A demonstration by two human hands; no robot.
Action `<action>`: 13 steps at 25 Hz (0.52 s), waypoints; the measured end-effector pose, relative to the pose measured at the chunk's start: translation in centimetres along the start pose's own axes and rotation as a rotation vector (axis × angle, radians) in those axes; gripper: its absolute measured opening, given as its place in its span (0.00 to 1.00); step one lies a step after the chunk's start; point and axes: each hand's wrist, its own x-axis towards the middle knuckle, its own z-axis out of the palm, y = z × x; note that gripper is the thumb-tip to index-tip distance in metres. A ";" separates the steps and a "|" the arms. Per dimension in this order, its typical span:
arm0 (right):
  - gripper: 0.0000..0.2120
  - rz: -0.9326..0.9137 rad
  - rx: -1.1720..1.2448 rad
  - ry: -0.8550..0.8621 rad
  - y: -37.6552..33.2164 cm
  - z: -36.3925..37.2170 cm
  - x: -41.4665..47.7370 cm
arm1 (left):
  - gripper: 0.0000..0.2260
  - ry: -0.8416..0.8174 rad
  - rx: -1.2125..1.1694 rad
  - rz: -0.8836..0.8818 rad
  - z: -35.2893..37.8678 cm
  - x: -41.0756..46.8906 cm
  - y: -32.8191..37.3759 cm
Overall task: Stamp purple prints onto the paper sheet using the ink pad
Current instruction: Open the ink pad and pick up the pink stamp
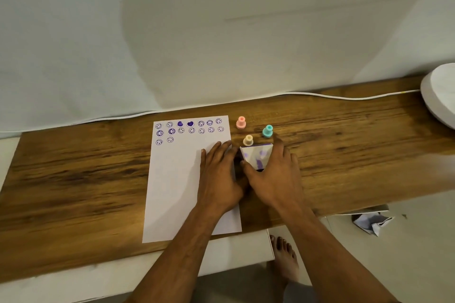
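Observation:
A white paper sheet point(177, 179) lies on the wooden table point(73, 174), with rows of purple smiley and heart prints along its far edge. The ink pad point(256, 156) sits just right of the sheet; its white lid, smeared with purple, stands tilted up. My left hand point(219, 174) rests on the sheet's right edge against the pad's left side. My right hand point(273, 174) grips the pad's right side, thumb at the lid's near end. Three small stamps stand beyond the pad: pink point(241, 123), teal point(267, 130) and cream point(248, 140).
A white cable point(344, 97) runs along the table's far edge by the wall. A round white object point(440, 96) sits at the far right. Crumpled paper point(371, 222) lies on the floor beside my bare foot point(283, 258).

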 end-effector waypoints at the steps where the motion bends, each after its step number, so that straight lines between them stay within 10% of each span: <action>1: 0.48 0.001 0.004 0.007 0.1 -0.1 0.1 | 0.35 0.021 -0.018 0.001 0.1 0.0 0.1; 13: 0.46 0.109 -0.089 0.054 3.0 -2.5 3.4 | 0.40 -0.005 0.011 -0.040 -0.2 -0.4 0.5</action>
